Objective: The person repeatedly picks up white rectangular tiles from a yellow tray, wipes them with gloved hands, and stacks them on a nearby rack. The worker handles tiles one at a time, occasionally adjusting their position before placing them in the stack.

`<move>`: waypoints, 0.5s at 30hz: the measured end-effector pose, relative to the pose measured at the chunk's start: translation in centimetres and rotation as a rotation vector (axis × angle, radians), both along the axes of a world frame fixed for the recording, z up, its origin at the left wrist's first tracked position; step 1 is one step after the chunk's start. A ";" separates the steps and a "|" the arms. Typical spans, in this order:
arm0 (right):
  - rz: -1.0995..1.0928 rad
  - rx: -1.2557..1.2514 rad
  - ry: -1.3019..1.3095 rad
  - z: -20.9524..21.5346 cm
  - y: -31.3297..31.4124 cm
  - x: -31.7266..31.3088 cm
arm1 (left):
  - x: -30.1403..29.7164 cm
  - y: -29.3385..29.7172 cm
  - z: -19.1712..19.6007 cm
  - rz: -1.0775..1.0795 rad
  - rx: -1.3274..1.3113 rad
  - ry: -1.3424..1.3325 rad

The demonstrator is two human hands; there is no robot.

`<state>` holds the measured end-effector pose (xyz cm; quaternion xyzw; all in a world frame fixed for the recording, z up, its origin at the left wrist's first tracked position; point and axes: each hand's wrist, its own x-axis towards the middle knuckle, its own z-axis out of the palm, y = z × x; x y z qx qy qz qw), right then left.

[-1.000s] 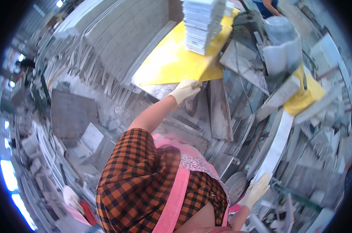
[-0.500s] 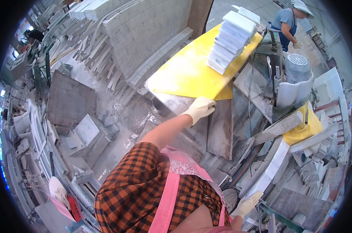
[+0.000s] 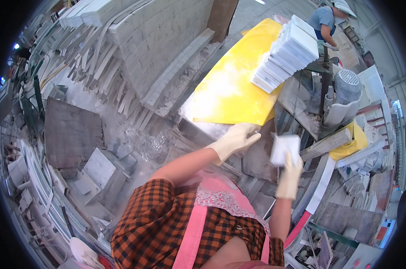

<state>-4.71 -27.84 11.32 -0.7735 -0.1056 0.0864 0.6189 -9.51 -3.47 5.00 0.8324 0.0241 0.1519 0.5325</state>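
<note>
My right hand [image 3: 290,178], in a pale rubber glove, grips a small white square tile [image 3: 285,149] in front of me, fingers over its lower edge. Just left of it, my gloved left hand [image 3: 237,139] is raised by the near edge of a yellow sheet [image 3: 232,85]. Its thumb and fingers are apart, and I see nothing held between them. The yellow sheet covers a bench, and a leaning stack of white tiles [image 3: 287,54] stands on its right side. Below my hands a brown board [image 3: 260,162] slopes down.
Long pale strips form a tall stack [image 3: 144,42] at the upper left. A motor [image 3: 347,85] stands on the right, near a yellow cloth [image 3: 348,142] and a long curved white strip [image 3: 321,186]. A co-worker in a white hat [image 3: 324,22] is at the far right.
My right hand has risen from the lower right beside the long strip and now holds a tile in front of me. My left hand's fingers have parted. The view has shifted slightly.
</note>
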 end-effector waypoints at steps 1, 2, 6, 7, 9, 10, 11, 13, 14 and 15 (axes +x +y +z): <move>-0.046 -0.046 0.021 -0.3 4.5 0.4 | -0.4 1.2 0.5 0.040 0.005 0.077; 0.000 0.104 0.057 -0.7 8.3 0.3 | -0.8 2.5 0.9 0.079 0.010 0.159; 0.044 -0.123 0.069 -4.3 18.5 -0.4 | -0.8 7.3 2.5 0.187 -0.066 0.335; -0.004 -0.103 0.110 -5.8 21.2 -0.7 | -0.7 7.9 2.8 0.203 -0.091 0.358; 0.282 -0.124 0.138 -7.1 23.3 0.1 | -0.7 8.3 3.3 0.248 -0.117 0.441; 0.328 -0.431 0.032 -7.6 23.8 0.2 | -0.6 8.3 3.4 0.252 -0.140 0.486; 0.368 -0.739 -0.060 -7.9 24.1 0.3 | -0.5 8.1 3.3 0.279 -0.212 0.458; 0.416 -0.674 -0.099 -7.8 23.3 0.3 | -0.2 7.5 2.6 0.310 -0.370 0.404; 0.429 -0.633 -0.118 -7.5 22.7 0.2 | 0.2 7.2 2.1 0.369 -0.341 0.438; 0.443 -0.549 -0.210 -7.2 21.4 -0.1 | 0.7 7.1 1.4 0.401 -0.327 0.459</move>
